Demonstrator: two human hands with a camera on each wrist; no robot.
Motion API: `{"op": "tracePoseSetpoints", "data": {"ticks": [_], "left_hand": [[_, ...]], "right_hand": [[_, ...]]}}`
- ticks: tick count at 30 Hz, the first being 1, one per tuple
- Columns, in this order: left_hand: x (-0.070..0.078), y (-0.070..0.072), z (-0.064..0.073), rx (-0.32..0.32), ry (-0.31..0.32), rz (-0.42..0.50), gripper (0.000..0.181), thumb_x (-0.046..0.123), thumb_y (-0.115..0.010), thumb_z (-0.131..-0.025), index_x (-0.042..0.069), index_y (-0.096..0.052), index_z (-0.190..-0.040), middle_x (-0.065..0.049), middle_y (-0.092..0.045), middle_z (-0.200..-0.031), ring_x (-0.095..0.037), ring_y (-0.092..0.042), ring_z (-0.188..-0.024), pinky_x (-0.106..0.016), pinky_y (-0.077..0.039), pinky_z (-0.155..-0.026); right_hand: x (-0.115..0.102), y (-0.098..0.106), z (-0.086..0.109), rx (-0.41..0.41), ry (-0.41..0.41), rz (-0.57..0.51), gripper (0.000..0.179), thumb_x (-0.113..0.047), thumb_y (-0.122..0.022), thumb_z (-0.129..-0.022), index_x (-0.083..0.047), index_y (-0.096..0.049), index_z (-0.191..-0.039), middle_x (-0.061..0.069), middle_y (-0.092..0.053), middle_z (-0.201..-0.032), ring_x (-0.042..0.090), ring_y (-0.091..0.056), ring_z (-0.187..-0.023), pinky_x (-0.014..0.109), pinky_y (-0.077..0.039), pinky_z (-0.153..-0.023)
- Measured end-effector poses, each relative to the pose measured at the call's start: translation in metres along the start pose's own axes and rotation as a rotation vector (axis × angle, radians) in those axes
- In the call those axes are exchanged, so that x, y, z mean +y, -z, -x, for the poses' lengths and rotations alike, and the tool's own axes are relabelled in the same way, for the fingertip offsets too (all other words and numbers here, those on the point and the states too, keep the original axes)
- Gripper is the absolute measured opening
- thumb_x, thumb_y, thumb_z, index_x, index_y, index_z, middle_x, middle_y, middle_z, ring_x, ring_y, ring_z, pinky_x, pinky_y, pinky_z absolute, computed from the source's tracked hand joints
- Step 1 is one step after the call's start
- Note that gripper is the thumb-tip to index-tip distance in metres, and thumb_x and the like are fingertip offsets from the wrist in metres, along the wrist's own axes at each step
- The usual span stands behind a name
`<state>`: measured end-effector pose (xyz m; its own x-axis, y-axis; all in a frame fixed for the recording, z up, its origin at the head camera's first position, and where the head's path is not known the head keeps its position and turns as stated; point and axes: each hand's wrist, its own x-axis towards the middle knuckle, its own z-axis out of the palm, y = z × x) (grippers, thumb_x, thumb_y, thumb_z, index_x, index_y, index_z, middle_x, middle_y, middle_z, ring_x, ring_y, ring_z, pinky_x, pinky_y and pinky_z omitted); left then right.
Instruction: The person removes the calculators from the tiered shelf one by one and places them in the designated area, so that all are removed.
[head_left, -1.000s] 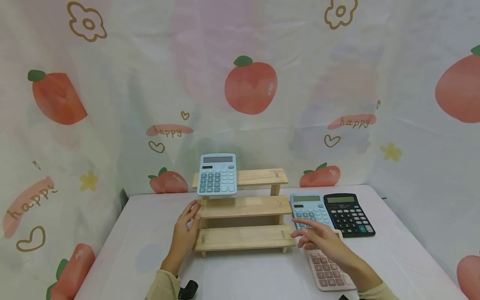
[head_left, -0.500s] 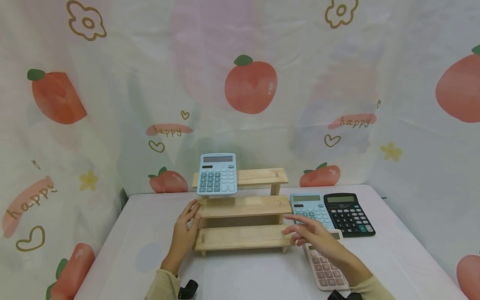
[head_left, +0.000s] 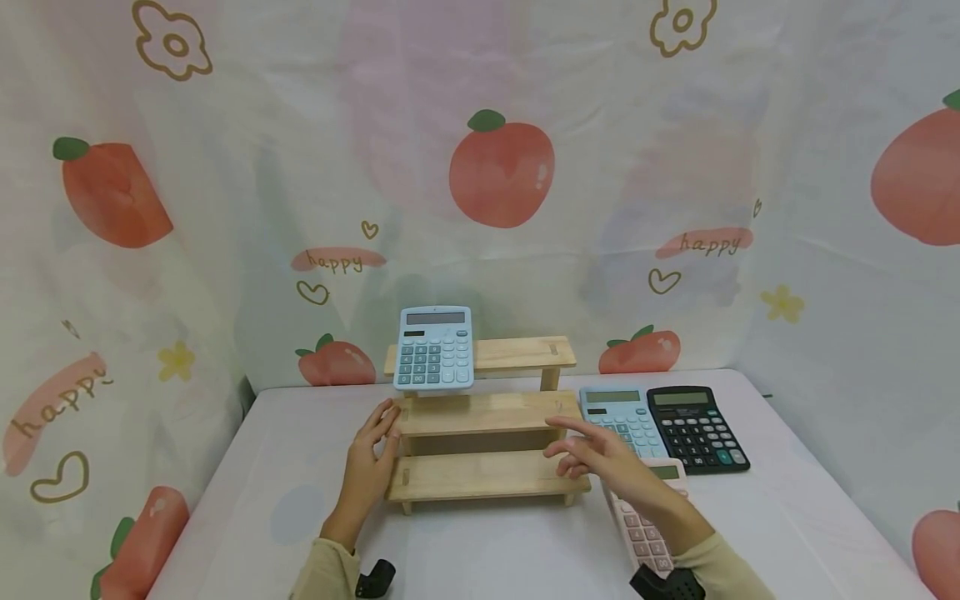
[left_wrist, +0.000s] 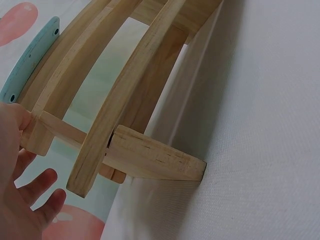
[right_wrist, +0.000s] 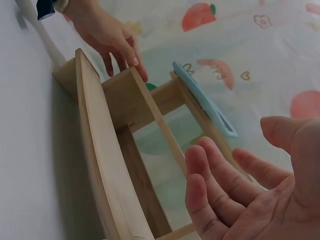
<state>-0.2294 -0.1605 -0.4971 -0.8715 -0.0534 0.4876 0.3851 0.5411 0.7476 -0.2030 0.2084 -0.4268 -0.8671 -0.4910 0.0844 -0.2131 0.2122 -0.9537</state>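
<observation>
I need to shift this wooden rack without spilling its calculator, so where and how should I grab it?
Probably by both ends of the middle shelf, one hand from each side. Its left end, by your left hand, juts past the side piece, and this shelf bears no calculator. A blue calculator is on the top shelf, so avoid that one.

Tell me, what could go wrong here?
The blue calculator on the top shelf juts past its front edge, so it might slip if the left hand jolts the wooden stand. The right arm passes over the pink calculator and could perhaps nudge it.
</observation>
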Motion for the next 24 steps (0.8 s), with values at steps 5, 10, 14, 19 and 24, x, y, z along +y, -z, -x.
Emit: {"op": "tracePoseSetpoints", "data": {"ticks": [5,10,14,19,24], "left_hand": [[-0.001,-0.001,0.001,0.003,-0.002,-0.003,0.038,0.012,-0.058,-0.102,-0.002,-0.06,-0.137,-0.015,-0.052,-0.153,-0.04,-0.051,-0.138,-0.058,-0.051,-0.1],[-0.003,-0.001,0.0,0.003,-0.002,0.007,0.039,0.014,-0.057,-0.103,-0.003,-0.059,-0.138,-0.015,-0.051,-0.154,-0.039,-0.05,-0.139,-0.058,-0.05,-0.101],[-0.003,-0.001,0.0,0.005,-0.004,0.005,0.039,0.015,-0.057,-0.104,-0.002,-0.059,-0.138,-0.014,-0.051,-0.154,-0.038,-0.05,-0.139,-0.058,-0.05,-0.102],[-0.003,0.0,0.0,0.006,-0.003,0.01,0.038,0.014,-0.057,-0.103,-0.002,-0.06,-0.138,-0.013,-0.051,-0.154,-0.038,-0.051,-0.139,-0.058,-0.05,-0.102],[-0.004,-0.001,0.0,0.0,0.0,0.013,0.038,0.013,-0.057,-0.103,-0.003,-0.059,-0.138,-0.014,-0.051,-0.154,-0.039,-0.05,-0.139,-0.058,-0.049,-0.103]], "right_hand": [[0.001,-0.003,-0.009,-0.004,-0.002,-0.019,0.049,-0.018,-0.044,-0.109,0.005,-0.036,-0.152,0.035,-0.064,-0.12,0.011,-0.07,-0.088,0.027,-0.06,-0.078],[0.001,-0.005,-0.017,0.001,-0.005,-0.018,0.05,-0.02,-0.044,-0.109,0.003,-0.037,-0.152,0.034,-0.064,-0.122,0.012,-0.071,-0.089,0.029,-0.06,-0.079],[-0.001,-0.008,-0.023,0.003,-0.011,-0.019,0.05,-0.022,-0.045,-0.109,0.002,-0.037,-0.153,0.032,-0.065,-0.121,0.013,-0.071,-0.089,0.03,-0.06,-0.08],[-0.003,-0.012,-0.032,0.012,-0.023,-0.021,0.051,-0.025,-0.046,-0.109,-0.002,-0.038,-0.153,0.026,-0.068,-0.12,0.015,-0.071,-0.09,0.027,-0.059,-0.08],[-0.008,-0.016,-0.04,0.013,-0.007,-0.024,0.051,-0.026,-0.047,-0.109,-0.002,-0.038,-0.153,0.021,-0.07,-0.119,0.02,-0.072,-0.091,0.028,-0.06,-0.08]]}}
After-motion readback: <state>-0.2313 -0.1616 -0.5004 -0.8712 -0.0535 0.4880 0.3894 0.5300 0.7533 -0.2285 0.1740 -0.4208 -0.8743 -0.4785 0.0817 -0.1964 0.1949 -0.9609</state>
